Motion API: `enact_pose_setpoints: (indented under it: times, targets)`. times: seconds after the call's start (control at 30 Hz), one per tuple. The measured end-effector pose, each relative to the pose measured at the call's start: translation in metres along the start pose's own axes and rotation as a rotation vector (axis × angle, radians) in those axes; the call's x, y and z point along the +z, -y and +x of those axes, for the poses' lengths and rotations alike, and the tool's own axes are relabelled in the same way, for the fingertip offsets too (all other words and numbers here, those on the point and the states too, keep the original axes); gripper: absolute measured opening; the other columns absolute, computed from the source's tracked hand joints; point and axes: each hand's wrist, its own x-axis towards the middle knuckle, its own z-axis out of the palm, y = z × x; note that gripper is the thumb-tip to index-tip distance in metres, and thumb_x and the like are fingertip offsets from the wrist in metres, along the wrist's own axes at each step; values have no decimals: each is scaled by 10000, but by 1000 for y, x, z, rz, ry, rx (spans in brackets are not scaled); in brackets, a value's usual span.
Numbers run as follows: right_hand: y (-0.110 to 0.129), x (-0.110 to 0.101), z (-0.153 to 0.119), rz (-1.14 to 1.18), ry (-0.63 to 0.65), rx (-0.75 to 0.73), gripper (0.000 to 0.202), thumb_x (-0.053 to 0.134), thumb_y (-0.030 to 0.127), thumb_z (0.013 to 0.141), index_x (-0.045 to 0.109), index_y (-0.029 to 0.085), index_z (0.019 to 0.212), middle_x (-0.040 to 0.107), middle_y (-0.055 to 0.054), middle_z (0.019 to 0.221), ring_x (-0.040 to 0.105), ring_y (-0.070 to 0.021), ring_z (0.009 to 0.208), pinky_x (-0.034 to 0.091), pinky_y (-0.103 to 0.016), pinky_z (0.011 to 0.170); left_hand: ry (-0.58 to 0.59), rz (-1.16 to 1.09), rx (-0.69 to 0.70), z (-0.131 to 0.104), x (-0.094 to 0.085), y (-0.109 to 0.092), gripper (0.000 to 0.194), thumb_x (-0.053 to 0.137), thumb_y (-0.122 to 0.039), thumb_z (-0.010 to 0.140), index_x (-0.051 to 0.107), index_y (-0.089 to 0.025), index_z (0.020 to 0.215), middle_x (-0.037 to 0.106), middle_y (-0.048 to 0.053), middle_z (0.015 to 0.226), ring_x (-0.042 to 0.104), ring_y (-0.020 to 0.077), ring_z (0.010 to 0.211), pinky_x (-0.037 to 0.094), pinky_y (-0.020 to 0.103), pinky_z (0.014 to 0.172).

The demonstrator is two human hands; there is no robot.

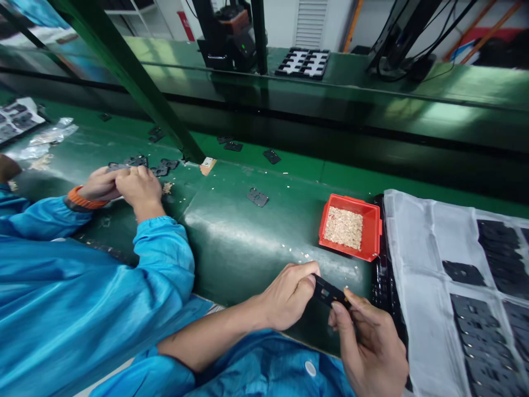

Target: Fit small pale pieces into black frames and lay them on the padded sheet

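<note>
A small black plate [326, 291] with cut-outs is held between my two hands above the front edge of the green bench. My left hand [291, 295] pinches its left end between thumb and fingers. At the right end, the thumb and fingertips of my right hand [367, 342] grip it. Beyond my hands stands a red bin [375, 231] full of small pale pieces. To the right, a tray lined with white sheet [417, 264] bears rows of similar black plates [481, 342]. One more black plate [257, 197] lies flat on the bench.
At the left, a co-worker in blue sleeves [161, 248] handles a black part beside a small pile [165, 167]. A slanted green post [136, 82] meets the bench. Black plates [271, 156] lie near the conveyor; a black-and-white tray [303, 63] sits behind.
</note>
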Motion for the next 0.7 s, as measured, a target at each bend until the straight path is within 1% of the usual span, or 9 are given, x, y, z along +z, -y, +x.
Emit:
enact_pose_setpoints:
  times: [0.1,0.27,0.4,0.5,0.57,0.6,0.63,0.7]
  targets:
    - [0,0,-2,9,-3,25,220,772,175,937,747,201,1154,806,-42,936,757,-132,579,688,-240,620,5,15,5,0,0,0,234,347,-192,985,363,-227,754,392,-53,639,381,127,578,293,295,617]
    - [-3,-2,-4,-1,15,72,250,762,186,951,731,203,1199,772,-8,825,755,-133,579,676,-227,616,38,15,-1,-1,0,1,215,357,-197,982,385,-227,771,389,-55,639,375,129,578,301,289,614]
    - [-3,-2,-3,-2,23,91,243,758,216,963,728,201,1204,763,0,784,747,-133,575,664,-224,603,57,14,-24,-1,-3,-2,178,373,-162,952,392,-223,785,413,-52,654,389,129,596,318,285,624]
    - [-1,-4,0,28,26,140,235,756,220,967,724,195,1198,755,-1,781,746,-128,588,655,-215,608,118,-1,-39,-4,-8,-3,140,406,-153,949,423,-216,825,425,-56,676,398,125,622,333,272,632]
    - [2,-5,2,41,-7,183,242,763,228,964,718,191,1199,750,-6,795,744,-126,595,650,-212,608,168,-25,-60,-9,-13,1,92,434,-152,957,472,-208,894,464,-54,710,425,122,645,362,257,641]
    - [3,-5,4,45,-33,202,247,767,233,962,714,191,1199,744,-4,791,740,-124,592,645,-209,603,167,-23,-71,-12,-15,4,87,436,-147,964,500,-203,947,488,-52,728,445,122,652,381,252,647]
    - [4,-6,6,52,-57,219,252,768,239,963,709,192,1203,736,0,782,735,-122,589,639,-206,595,135,8,-80,-15,-18,8,114,427,-142,978,524,-197,1002,509,-47,743,467,123,656,403,251,657]
    - [6,-6,10,71,-81,254,247,757,258,973,701,201,1207,717,13,750,725,-121,584,627,-203,578,11,168,-78,-20,-22,16,198,390,-133,1011,561,-188,1094,564,-21,792,532,139,697,453,275,714]
